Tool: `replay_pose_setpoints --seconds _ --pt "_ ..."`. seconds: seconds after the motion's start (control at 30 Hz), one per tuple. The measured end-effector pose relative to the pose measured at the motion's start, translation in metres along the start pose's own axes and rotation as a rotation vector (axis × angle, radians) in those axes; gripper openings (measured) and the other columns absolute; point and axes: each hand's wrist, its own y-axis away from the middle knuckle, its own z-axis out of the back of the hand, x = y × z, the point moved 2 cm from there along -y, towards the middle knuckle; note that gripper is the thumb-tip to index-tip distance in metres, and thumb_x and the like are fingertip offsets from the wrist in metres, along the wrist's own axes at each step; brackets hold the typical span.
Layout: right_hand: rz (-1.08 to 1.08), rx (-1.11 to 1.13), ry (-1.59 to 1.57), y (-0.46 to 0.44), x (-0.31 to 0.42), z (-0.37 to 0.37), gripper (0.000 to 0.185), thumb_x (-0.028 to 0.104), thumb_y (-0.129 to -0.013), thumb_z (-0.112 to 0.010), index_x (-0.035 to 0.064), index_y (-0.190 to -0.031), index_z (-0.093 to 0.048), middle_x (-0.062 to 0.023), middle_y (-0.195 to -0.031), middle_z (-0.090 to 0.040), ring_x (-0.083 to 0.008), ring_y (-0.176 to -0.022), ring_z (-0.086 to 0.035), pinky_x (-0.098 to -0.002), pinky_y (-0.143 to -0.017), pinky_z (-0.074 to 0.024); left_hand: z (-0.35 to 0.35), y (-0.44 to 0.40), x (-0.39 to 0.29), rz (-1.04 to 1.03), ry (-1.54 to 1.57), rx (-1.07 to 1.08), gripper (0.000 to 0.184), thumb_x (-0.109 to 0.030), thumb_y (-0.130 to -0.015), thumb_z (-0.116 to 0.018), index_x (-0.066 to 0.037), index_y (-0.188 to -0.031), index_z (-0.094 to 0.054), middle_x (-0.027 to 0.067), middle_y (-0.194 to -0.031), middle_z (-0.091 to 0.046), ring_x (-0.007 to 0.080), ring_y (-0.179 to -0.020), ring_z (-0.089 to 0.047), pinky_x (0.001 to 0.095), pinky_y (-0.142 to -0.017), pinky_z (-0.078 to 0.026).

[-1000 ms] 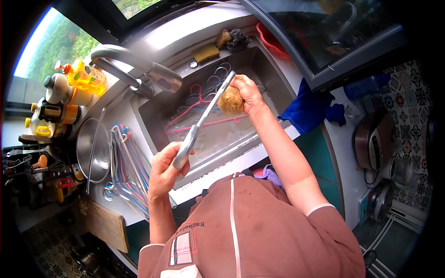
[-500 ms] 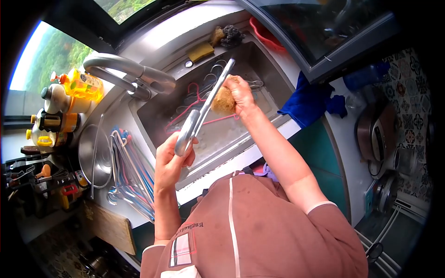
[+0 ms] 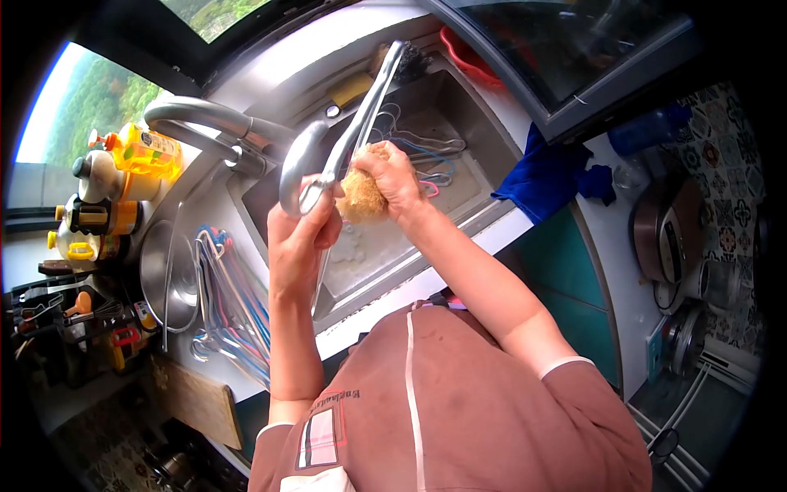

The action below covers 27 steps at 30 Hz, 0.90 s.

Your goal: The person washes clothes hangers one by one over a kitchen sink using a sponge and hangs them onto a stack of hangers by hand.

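Observation:
My left hand (image 3: 297,246) grips a silvery metal clothes hanger (image 3: 358,123) near its curved hook, and the hanger tilts up over the sink (image 3: 484,123). In my right hand (image 3: 395,179) is a tan fibrous scrubber (image 3: 362,198), closed around part of the same hanger close to my left fingers. Whether the scrubber fully wraps the bar is hidden. Below, several wet hangers (image 3: 438,146) lie in the sink, partly covered by my hands. A bundle of coloured hangers (image 3: 234,287) rests on the counter left of the sink.
A tap (image 3: 205,115) arches over the sink's left side. Beyond it stand bottles (image 3: 147,152) and a steel bowl (image 3: 160,271). A yellow sponge (image 3: 352,88) sits at the back ledge. A blue cloth (image 3: 533,180) hangs at the right rim, beneath an open window pane (image 3: 566,66).
Both hands and the hanger have moved up and left. The scrubber has come down along the hanger, from its upper part to beside my left hand.

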Motion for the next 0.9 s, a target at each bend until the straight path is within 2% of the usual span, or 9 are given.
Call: replay_pose_setpoints --seconds 0.2,0.37,0.53,0.63,0.67,0.77,0.87,0.9 --pt "-0.023 0.084 0.119 0.023 -0.003 -0.017 0.024 0.006 -0.072 -0.064 0.0008 -0.090 -0.049 -0.0063 -0.082 -0.057 -0.0124 -0.072 -0.056 -0.0275 -0.066 -0.0496 0.007 -0.028 -0.001 -0.148 0.103 0.102 0.018 -0.013 -0.090 -0.053 0.004 -0.096 -0.054 -0.0009 -0.057 -0.041 0.0048 -0.044 -0.031 0.0213 -0.041 -0.019" --pt "-0.018 0.177 0.173 0.037 -0.007 -0.025 0.024 0.007 -0.071 -0.063 0.0002 -0.089 -0.048 -0.0069 -0.081 -0.056 -0.0129 -0.073 -0.056 -0.0273 -0.066 -0.0489 0.003 -0.041 -0.014 -0.223 0.106 0.111 0.019 -0.014 -0.090 -0.052 0.004 -0.096 -0.054 -0.0007 -0.056 -0.042 0.0045 -0.044 -0.031 0.0202 -0.042 -0.020" --pt "0.017 0.184 0.356 0.048 -0.019 -0.028 0.023 0.010 -0.069 -0.066 0.0018 -0.083 -0.050 -0.0066 -0.076 -0.057 -0.0127 -0.072 -0.055 -0.0292 -0.066 -0.0473 -0.005 -0.050 -0.030 -0.336 0.146 0.151 0.018 -0.012 -0.090 -0.050 0.005 -0.095 -0.054 -0.0003 -0.056 -0.042 0.0049 -0.044 -0.030 0.0210 -0.044 -0.021" --pt "-0.051 0.236 0.346 0.054 -0.035 -0.026 0.023 0.011 -0.069 -0.066 0.0018 -0.083 -0.049 -0.0064 -0.077 -0.057 -0.0123 -0.072 -0.054 -0.0291 -0.066 -0.0471 -0.012 -0.051 -0.040 -0.375 0.126 0.143 0.017 -0.010 -0.091 -0.048 0.005 -0.096 -0.054 0.0004 -0.056 -0.043 0.0050 -0.043 -0.031 0.0213 -0.044 -0.022" --pt "-0.081 0.249 0.318 0.053 -0.042 -0.026 0.023 0.011 -0.069 -0.066 0.0017 -0.083 -0.050 -0.0058 -0.076 -0.056 -0.0120 -0.071 -0.053 -0.0290 -0.064 -0.0467 -0.013 -0.054 -0.042 -0.403 0.150 0.246 0.016 -0.009 -0.092 -0.046 0.004 -0.096 -0.054 0.0013 -0.055 -0.044 0.0049 -0.043 -0.033 0.0211 -0.043 -0.023" --pt "-0.142 0.274 0.252 0.048 -0.043 -0.026 0.023 0.011 -0.069 -0.066 0.0011 -0.083 -0.051 -0.0056 -0.075 -0.056 -0.0119 -0.070 -0.055 -0.0289 -0.063 -0.0471 -0.014 -0.054 -0.040 -0.439 -0.011 0.156 0.026 -0.019 -0.098 -0.036 0.002 -0.098 -0.051 -0.0012 -0.047 -0.031 0.0058 -0.040 -0.023 0.0212 -0.041 -0.020" --pt "-0.372 0.397 0.167 0.041 -0.037 -0.027 0.021 0.010 -0.068 -0.066 0.0001 -0.083 -0.054 -0.0060 -0.075 -0.058 -0.0127 -0.068 -0.057 -0.0291 -0.063 -0.0481 -0.015 -0.057 -0.043 -0.385 0.118 0.258 0.015 -0.007 -0.090 -0.047 0.005 -0.094 -0.054 0.0018 -0.054 -0.044 0.0050 -0.040 -0.033 0.0212 -0.040 -0.022" --pt "-0.401 0.450 0.173 0.039 -0.034 -0.027 0.022 0.010 -0.068 -0.066 -0.0002 -0.084 -0.054 -0.0064 -0.076 -0.058 -0.0132 -0.068 -0.058 -0.0291 -0.063 -0.0485 -0.016 -0.058 -0.042 -0.375 0.116 0.274 0.014 -0.007 -0.090 -0.047 0.005 -0.093 -0.054 0.0019 -0.053 -0.044 0.0048 -0.040 -0.032 0.0214 -0.040 -0.022"
